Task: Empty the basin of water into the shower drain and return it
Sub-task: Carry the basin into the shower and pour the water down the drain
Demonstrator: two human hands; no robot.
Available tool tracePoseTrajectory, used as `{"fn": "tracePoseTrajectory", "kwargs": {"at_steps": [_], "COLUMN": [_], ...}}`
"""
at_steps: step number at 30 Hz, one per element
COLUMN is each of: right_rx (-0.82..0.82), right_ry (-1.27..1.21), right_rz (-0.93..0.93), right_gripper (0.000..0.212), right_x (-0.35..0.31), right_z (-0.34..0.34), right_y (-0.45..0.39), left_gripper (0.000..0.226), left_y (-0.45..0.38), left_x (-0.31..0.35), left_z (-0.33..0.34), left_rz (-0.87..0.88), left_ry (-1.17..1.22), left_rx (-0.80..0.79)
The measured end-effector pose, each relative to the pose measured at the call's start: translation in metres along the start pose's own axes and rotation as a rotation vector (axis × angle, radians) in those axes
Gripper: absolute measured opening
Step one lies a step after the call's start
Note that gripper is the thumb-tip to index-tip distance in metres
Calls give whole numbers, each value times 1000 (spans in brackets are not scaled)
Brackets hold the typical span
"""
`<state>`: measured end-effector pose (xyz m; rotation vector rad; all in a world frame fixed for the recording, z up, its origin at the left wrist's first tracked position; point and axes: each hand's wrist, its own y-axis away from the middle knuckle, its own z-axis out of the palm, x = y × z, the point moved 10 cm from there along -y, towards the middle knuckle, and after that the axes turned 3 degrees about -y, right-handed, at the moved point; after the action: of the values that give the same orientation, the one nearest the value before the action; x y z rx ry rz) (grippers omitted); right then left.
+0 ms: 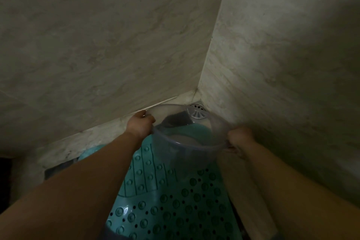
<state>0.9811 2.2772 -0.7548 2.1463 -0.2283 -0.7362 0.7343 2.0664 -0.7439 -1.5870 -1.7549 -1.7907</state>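
In the head view, both hands grip the rim of the clear round plastic basin (pixel 187 134) at centre frame, the left hand (pixel 140 124) closed on its left edge and the right hand (pixel 238 139) closed on its right edge. The square metal shower drain (pixel 196 108) lies just beyond the basin's far rim, in the wall corner above the teal studded rubber shower mat (pixel 175 200). Both hands sit about equally near it, so the pour likely calls for tipping the basin straight forward.
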Motion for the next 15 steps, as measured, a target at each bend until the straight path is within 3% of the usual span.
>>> {"fn": "tracePoseTrajectory", "kwargs": {"at_steps": [7, 15], "right_rx": [23, 45], "right_ry": [26, 10], "right_rz": [-7, -20], "right_gripper": [28, 30], "right_x": [1, 2], "right_z": [-3, -6], "right_y": [-4, -7], "left_gripper": [41, 42], "left_y": [1, -1], "left_x": [2, 1], "left_z": [6, 6], "left_rz": [-7, 1], "left_ry": [74, 79], "left_rx": [-54, -51]}}
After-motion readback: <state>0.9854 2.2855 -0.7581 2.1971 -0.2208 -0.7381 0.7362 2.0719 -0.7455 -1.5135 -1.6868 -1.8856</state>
